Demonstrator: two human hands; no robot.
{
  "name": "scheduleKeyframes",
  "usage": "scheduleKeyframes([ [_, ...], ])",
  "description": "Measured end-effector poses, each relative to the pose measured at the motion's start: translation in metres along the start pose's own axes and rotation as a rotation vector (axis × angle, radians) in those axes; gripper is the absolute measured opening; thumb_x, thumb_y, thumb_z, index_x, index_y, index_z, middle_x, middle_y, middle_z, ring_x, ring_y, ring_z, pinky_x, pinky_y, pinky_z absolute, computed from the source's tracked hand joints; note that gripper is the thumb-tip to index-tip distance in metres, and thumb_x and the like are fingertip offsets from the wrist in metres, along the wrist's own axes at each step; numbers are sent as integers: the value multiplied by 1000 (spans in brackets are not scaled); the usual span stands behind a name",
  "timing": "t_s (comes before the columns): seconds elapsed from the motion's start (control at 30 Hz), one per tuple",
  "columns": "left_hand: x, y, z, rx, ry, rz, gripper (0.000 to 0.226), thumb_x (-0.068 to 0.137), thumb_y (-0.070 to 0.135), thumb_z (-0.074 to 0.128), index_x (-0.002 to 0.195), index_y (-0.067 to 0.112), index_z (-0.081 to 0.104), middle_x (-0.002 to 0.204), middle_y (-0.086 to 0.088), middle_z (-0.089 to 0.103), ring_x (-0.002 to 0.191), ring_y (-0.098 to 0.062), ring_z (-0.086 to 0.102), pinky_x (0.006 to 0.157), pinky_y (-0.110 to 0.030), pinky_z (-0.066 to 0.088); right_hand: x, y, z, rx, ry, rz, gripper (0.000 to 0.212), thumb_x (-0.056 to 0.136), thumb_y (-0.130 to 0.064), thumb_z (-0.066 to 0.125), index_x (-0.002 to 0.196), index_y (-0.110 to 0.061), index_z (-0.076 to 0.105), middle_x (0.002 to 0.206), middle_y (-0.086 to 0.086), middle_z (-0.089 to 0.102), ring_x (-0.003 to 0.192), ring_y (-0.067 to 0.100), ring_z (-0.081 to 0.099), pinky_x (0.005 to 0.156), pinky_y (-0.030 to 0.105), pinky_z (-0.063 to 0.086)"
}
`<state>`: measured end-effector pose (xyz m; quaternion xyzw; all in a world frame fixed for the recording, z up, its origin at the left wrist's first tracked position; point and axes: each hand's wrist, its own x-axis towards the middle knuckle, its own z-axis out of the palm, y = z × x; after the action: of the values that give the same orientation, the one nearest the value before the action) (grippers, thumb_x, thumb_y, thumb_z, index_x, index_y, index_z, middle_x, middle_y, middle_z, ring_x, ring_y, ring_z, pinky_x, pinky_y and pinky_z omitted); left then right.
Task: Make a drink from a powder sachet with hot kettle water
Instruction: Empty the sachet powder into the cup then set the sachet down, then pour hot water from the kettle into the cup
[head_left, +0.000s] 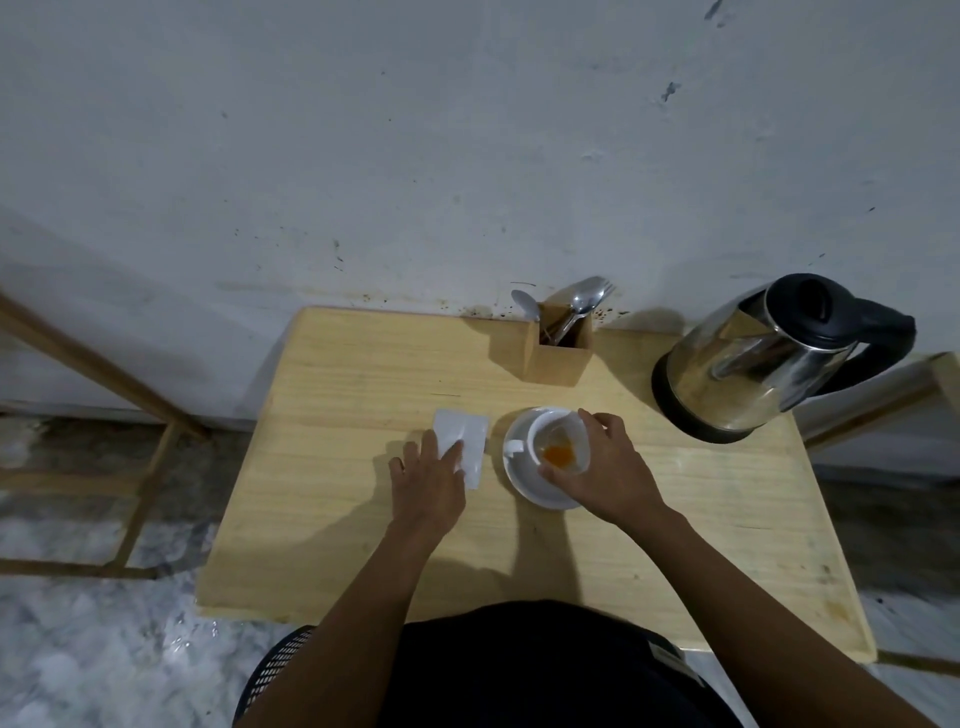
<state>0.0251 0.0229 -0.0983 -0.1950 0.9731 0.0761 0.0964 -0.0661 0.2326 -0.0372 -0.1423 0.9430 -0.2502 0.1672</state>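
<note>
A white cup (535, 441) stands on a white saucer (524, 486) mid-table, its handle pointing left. Orange powder (557, 456) lies in the bottom of the cup. My right hand (608, 467) grips the cup's right rim, thumb at the near side and forefinger at the far side. Something pale and see-through seems to lie across the cup's mouth under the fingers; I cannot tell what it is. A white sachet (470, 434) lies flat on the table left of the saucer. My left hand (428, 483) rests its outstretched fingertips on it. The steel kettle (763, 358) with a black lid and handle stands at the back right.
A wooden holder (558, 353) with spoons and a fork stands at the table's (337, 415) back edge against the wall. A wooden frame (130, 410) stands on the floor to the left. The table's right edge runs just past the kettle.
</note>
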Motion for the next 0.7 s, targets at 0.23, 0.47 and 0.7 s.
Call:
scheduleKeyframes([
  [0.23, 2, 0, -3, -62, -8, -26, 44, 94, 40, 41, 137, 29, 45, 138, -9, 43, 119, -32, 43, 95, -46, 35, -2, 0, -1, 14, -5, 5, 78, 68, -68, 65, 134, -36, 38, 136, -5, 37, 105, 20, 59, 79, 39, 54],
  [0.47, 5, 37, -34, -818, -74, 90, 34, 96, 41, 46, 120, 23, 62, 114, 0, 60, 98, -18, 61, 83, -31, 48, -14, 12, -27, 187, 162, 7, 57, 87, -53, 60, 137, -29, 47, 135, -8, 45, 119, 10, 50, 86, 30, 45],
  [0.7, 6, 78, -40, -896, -85, -65, 26, 92, 36, 55, 105, 16, 65, 96, 0, 66, 89, -17, 61, 77, -31, 49, -34, 45, -74, 362, 463, 44, 30, 92, -41, 58, 115, -24, 65, 111, -9, 60, 102, 7, 59, 86, 38, 52],
])
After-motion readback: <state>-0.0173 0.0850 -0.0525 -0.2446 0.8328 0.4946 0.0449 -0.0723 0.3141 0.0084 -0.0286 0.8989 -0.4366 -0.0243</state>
